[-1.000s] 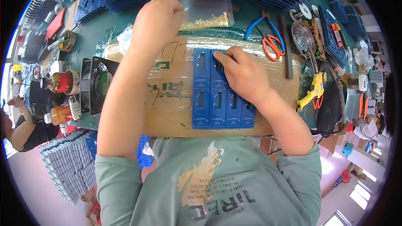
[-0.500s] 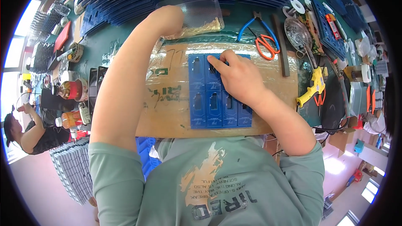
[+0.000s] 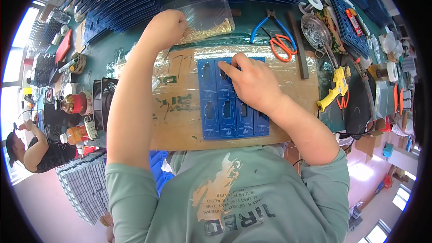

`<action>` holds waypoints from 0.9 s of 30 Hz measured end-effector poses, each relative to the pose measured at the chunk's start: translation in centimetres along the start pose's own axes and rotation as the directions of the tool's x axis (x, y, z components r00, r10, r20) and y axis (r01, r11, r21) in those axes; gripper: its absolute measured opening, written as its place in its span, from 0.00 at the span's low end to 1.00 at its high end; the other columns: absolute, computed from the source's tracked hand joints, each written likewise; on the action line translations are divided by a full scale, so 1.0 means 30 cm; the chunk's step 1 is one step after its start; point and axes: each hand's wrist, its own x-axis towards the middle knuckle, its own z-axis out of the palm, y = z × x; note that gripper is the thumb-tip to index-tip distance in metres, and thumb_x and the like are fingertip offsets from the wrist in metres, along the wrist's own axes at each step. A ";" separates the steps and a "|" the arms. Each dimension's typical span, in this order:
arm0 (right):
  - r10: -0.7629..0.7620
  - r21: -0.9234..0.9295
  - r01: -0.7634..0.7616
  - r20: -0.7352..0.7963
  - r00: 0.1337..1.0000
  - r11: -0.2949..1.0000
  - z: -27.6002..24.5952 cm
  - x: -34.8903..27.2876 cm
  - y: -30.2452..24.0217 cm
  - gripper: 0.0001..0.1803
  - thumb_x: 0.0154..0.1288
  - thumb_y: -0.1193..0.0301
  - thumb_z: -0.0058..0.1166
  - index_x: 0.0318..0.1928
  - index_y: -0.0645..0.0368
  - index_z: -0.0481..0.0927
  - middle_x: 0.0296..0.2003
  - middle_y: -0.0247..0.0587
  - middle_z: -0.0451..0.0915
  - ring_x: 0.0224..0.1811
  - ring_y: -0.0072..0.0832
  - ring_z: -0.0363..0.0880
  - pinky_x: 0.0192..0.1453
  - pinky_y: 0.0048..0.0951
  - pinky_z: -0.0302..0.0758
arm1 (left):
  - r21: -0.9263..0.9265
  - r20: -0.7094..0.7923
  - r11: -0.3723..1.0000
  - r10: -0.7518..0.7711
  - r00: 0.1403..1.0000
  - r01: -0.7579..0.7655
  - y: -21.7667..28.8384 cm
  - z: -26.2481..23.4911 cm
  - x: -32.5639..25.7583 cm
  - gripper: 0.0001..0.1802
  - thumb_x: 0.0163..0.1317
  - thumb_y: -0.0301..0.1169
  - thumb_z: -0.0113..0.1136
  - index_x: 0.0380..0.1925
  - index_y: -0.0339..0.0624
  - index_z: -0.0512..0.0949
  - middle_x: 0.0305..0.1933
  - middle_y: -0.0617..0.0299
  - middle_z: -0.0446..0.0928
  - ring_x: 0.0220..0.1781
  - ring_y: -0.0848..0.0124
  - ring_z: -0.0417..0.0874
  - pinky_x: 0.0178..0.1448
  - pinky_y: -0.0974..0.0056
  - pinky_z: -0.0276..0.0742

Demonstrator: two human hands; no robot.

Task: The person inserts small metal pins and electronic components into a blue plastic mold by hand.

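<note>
Right hand (image 3: 252,83), fingers curled, presses the flat blue plastic holders (image 3: 227,103), long axes pointing away from the person. Left hand (image 3: 164,29), closed, reaches into the clear plastic tray (image 3: 202,11) of thin golden pins beyond them.

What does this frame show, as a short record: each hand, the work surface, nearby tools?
left hand: reaching into clear bag of thin yellowish pieces
right hand: fingertips on upper blue cards
cards: two rows on a taped cardboard sheet
tools: blue pliers, orange scissors, yellow glue gun
behind: blue stacks
</note>
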 end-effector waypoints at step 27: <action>0.451 0.762 -0.558 0.393 0.802 0.329 -0.054 0.075 -0.098 0.10 0.67 0.69 0.61 0.41 0.65 0.82 0.34 0.33 0.80 0.34 0.16 0.76 0.39 0.22 0.74 | -0.825 0.204 0.495 -0.190 0.960 0.274 0.183 0.103 -0.429 0.12 0.64 0.35 0.66 0.39 0.36 0.83 0.36 0.63 0.80 0.35 0.76 0.79 0.42 0.68 0.75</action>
